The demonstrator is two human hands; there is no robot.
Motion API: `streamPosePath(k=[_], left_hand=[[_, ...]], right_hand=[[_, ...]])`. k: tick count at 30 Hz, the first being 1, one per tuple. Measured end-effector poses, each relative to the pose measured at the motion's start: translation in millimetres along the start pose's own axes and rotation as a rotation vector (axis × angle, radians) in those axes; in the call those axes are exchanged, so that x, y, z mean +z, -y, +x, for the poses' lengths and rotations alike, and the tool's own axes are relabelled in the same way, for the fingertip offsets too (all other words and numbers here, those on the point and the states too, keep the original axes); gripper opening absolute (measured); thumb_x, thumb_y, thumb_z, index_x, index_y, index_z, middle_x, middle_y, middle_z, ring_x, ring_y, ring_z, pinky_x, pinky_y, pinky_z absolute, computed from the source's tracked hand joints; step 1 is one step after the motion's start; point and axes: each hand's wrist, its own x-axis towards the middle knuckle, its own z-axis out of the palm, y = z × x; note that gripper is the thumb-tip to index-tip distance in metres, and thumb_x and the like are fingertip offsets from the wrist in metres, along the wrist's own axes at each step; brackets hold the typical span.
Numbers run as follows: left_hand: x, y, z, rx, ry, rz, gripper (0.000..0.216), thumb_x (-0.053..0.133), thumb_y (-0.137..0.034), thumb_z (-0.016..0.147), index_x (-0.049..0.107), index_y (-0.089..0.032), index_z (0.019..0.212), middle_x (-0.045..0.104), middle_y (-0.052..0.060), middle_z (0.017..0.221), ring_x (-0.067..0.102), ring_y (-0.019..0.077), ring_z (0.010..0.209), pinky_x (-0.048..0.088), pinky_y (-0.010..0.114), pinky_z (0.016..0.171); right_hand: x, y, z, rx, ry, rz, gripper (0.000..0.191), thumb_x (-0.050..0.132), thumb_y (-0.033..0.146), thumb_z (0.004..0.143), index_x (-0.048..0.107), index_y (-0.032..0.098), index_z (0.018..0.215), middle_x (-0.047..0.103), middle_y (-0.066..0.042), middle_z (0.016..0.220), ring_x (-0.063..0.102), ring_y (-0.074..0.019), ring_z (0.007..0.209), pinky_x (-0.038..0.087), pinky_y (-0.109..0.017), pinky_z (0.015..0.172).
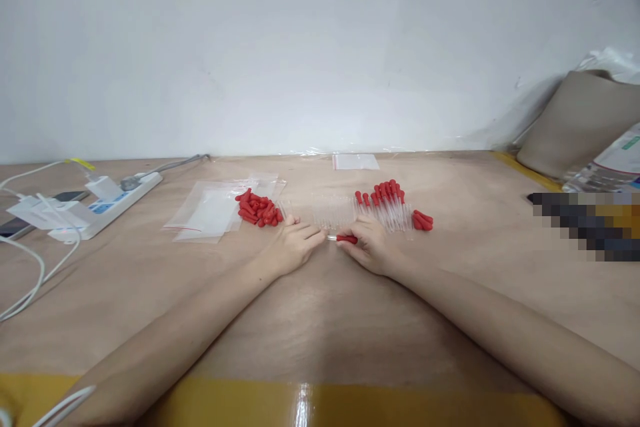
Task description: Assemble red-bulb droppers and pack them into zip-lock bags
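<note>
My left hand (299,243) is closed on a clear glass dropper tube (332,237) that points to the right. At the tube's right end sits a red rubber bulb (347,239), pinched by my right hand (369,245). Just beyond my hands lies a row of bare clear tubes (333,212). Several droppers with red bulbs fitted (390,203) lie behind my right hand. A heap of loose red bulbs (259,207) is behind my left hand, and a smaller group of red bulbs (423,220) lies to the right.
Clear zip bags (205,210) lie under and left of the bulb heap. Another small bag (356,161) is near the wall. A white power strip (107,207) with plugs and cables stands at left. A grey-brown container (580,123) and a plastic-wrapped item (607,163) stand at far right.
</note>
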Motion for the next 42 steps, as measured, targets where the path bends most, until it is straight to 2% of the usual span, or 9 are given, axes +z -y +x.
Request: streamPosePath(k=[5, 11, 14, 21, 34, 38, 42], left_hand=[[3, -5, 3, -0.029, 0.014, -0.033, 0.023, 0.035, -0.010, 0.087, 0.055, -0.017, 0.095, 0.065, 0.002, 0.079, 0.058, 0.0138, 0.074, 0.028, 0.031, 0.067], [12, 2, -3, -0.144, -0.097, -0.110, 0.018, 0.043, -0.026, 0.088, 0.057, -0.020, 0.097, 0.065, 0.002, 0.081, 0.058, 0.0127, 0.073, 0.030, 0.030, 0.072], [11, 5, -8, -0.166, -0.118, -0.142, 0.018, 0.043, -0.027, 0.088, 0.059, -0.020, 0.094, 0.065, 0.001, 0.076, 0.058, 0.0120, 0.070, 0.031, 0.030, 0.074], [9, 0, -10, -0.164, -0.148, -0.231, 0.016, 0.045, -0.025, 0.087, 0.059, -0.018, 0.084, 0.063, -0.001, 0.067, 0.054, 0.0099, 0.059, 0.032, 0.029, 0.069], [9, 1, -7, -0.104, -0.097, -0.267, 0.019, 0.042, -0.024, 0.088, 0.059, -0.017, 0.082, 0.062, 0.000, 0.063, 0.055, 0.0105, 0.059, 0.032, 0.029, 0.068], [9, 0, -5, -0.146, -0.116, -0.307, 0.018, 0.042, -0.024, 0.088, 0.059, -0.018, 0.083, 0.064, 0.000, 0.067, 0.055, 0.0104, 0.060, 0.032, 0.030, 0.069], [4, 1, -3, -0.250, -0.136, -0.357, 0.019, 0.041, -0.026, 0.088, 0.058, -0.019, 0.091, 0.065, 0.001, 0.077, 0.055, 0.0122, 0.067, 0.031, 0.032, 0.075]], right_hand=[[-2, 3, 2, 0.021, 0.019, -0.016, 0.010, 0.050, 0.025, 0.081, 0.056, 0.019, 0.076, 0.058, -0.003, 0.066, 0.048, -0.0162, 0.065, 0.037, -0.030, 0.062], [-5, -4, 4, 0.111, -0.015, 0.066, 0.006, 0.054, 0.025, 0.079, 0.055, 0.019, 0.077, 0.059, -0.003, 0.071, 0.051, -0.0159, 0.068, 0.038, -0.031, 0.066], [-7, -8, 2, 0.098, -0.005, 0.090, 0.006, 0.058, 0.025, 0.077, 0.057, 0.020, 0.079, 0.060, -0.003, 0.072, 0.051, -0.0162, 0.070, 0.038, -0.031, 0.068], [-9, -1, 1, 0.077, 0.009, 0.125, 0.007, 0.053, 0.024, 0.080, 0.057, 0.019, 0.079, 0.058, -0.003, 0.068, 0.051, -0.0151, 0.067, 0.041, -0.028, 0.061], [-7, -2, 0, -0.010, 0.035, 0.094, 0.011, 0.054, 0.024, 0.079, 0.060, 0.014, 0.078, 0.057, -0.004, 0.066, 0.049, -0.0140, 0.064, 0.041, -0.026, 0.057], [-5, -4, 4, 0.067, -0.015, 0.187, 0.011, 0.057, 0.024, 0.078, 0.063, 0.015, 0.078, 0.059, -0.004, 0.066, 0.051, -0.0134, 0.064, 0.042, -0.026, 0.059], [-11, -6, 15, 0.217, -0.062, 0.446, 0.013, 0.061, 0.030, 0.075, 0.066, 0.020, 0.080, 0.064, -0.003, 0.074, 0.056, -0.0136, 0.072, 0.044, -0.027, 0.066]])
